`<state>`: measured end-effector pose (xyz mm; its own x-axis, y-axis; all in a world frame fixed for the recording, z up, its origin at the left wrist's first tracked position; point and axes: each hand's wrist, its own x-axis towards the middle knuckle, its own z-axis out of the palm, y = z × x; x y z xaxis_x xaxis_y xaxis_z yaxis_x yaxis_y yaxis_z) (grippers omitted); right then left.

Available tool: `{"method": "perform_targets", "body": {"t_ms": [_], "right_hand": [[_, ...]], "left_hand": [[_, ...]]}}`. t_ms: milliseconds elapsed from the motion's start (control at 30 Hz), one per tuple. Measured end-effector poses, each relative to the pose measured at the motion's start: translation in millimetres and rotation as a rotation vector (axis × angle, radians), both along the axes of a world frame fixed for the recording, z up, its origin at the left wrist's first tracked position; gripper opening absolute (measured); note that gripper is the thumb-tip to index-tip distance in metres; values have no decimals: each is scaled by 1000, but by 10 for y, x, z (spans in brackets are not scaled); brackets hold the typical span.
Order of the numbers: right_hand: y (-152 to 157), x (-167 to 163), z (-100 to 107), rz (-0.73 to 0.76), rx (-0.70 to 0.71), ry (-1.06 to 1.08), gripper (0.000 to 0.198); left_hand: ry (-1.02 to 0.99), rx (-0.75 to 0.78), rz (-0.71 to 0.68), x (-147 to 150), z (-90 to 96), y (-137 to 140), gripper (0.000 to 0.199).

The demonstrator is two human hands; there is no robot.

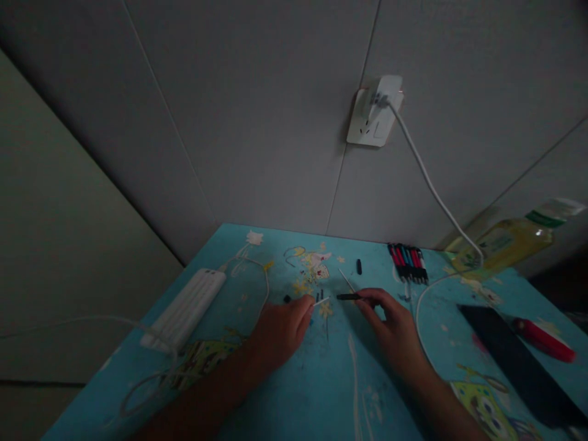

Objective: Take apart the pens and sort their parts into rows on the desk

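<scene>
My left hand (285, 327) is closed in a pinch on a thin white stick (322, 301), which looks like a pen refill and points right. Opposite it, my right hand (391, 321) grips a dark pen barrel (348, 297) between thumb and fingers, its end facing the stick. The two pieces are apart. Behind the barrel a second thin pale rod (346, 280) slants across the tablecloth. Small dark parts (320, 296) lie beyond my left fingertips, and a black block (287, 299) sits beside that hand. Farther back rests a short dark cap-like piece (359, 266).
Several pens (408, 263) lie in a row at the back right. A bottle of yellow liquid (509, 242), a dark flat strip (519, 361) and a red-handled object (544, 340) are on the right. A white power strip (186, 309) with cables occupies the left of the blue tablecloth (312, 392).
</scene>
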<state>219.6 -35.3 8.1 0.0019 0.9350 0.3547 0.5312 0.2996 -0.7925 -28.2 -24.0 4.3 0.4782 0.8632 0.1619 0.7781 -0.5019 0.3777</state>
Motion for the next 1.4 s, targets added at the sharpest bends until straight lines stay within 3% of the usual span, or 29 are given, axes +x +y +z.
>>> {"method": "perform_targets", "body": {"t_ms": [733,1100,1233,1400], "right_hand": [[-10,-2,-25,50,10,-10,17],[-72,-144,2,327,11,-104,15],[-95,-186,-10,353,23,-113,12],[-124,-202,-31,324,32,-167,13]], "left_hand": [[50,-7,-53,-6,32,-33,26],[63,-20,-112,21,24,-86,27],[67,-31,-139,18,-36,-105,31],[100,-16,-152,29,-32,-97,24]]}}
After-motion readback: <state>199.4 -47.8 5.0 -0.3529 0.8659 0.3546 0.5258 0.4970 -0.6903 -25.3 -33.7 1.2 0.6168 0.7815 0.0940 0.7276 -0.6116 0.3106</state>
